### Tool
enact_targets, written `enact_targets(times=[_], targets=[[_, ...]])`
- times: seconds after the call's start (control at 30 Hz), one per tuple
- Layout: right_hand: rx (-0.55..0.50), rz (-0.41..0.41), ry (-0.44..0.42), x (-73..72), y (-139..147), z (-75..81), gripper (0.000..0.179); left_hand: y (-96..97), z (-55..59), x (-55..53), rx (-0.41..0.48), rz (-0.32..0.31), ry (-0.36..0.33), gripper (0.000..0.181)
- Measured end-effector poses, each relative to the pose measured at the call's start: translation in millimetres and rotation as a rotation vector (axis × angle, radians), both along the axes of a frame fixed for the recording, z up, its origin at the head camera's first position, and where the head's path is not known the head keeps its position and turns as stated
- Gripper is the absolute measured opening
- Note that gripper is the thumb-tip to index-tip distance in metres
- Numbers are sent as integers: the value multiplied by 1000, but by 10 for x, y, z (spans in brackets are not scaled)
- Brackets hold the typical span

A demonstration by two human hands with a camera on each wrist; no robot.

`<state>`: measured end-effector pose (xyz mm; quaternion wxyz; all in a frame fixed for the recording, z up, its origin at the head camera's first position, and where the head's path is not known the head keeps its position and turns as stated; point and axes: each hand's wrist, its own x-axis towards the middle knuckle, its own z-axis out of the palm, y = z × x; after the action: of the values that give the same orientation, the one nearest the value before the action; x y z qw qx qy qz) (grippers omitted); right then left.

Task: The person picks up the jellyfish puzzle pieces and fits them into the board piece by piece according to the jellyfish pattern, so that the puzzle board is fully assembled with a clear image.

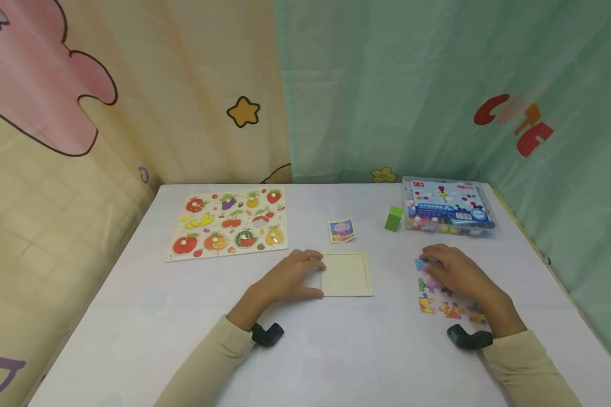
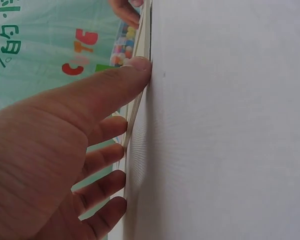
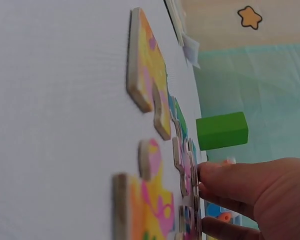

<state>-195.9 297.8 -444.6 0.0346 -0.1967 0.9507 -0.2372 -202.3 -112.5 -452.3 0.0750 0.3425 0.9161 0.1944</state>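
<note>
My left hand (image 1: 291, 278) rests at the left side of a shallow, pale wooden puzzle frame (image 1: 345, 275), its fingers spread. In the left wrist view the thumb (image 2: 132, 70) touches the frame's near edge. My right hand (image 1: 455, 270) hovers low over several loose jigsaw pieces (image 1: 427, 305), laid out in rows. Its thumb (image 3: 212, 172) and fingers touch pieces at the far end; whether they pinch one is hidden. A small picture card (image 1: 341, 230) lies just behind the frame.
A wooden fruit puzzle board (image 1: 229, 221) lies at the back left. A green block (image 1: 394, 218) stands beside a clear plastic box (image 1: 448, 207) of coloured beads at the back right. Curtains (image 1: 366, 90) hang behind the white table (image 1: 356, 362).
</note>
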Motion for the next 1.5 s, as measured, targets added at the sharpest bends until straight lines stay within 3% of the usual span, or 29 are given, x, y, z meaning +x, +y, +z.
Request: enact_targets(times=[0.23, 0.53, 0.67, 0.97, 1.2, 1.5], targets=[[19, 0, 4, -5, 22, 7, 30, 17, -27, -11, 3, 14, 7, 55], [77, 0, 93, 1, -7, -9, 25, 21, -51, 1, 9, 26, 21, 55], [83, -8, 91, 10, -7, -21, 25, 21, -55, 16, 14, 27, 11, 54], [-82, 28, 55, -87, -11, -55, 26, 15, -54, 16, 6, 23, 32, 54], [-115, 94, 38, -266, -353, 41, 25, 36, -38, -11, -2, 13, 36, 55], [-112, 213, 44, -478, -1084, 169, 26, 21, -55, 1, -10, 23, 25, 55]])
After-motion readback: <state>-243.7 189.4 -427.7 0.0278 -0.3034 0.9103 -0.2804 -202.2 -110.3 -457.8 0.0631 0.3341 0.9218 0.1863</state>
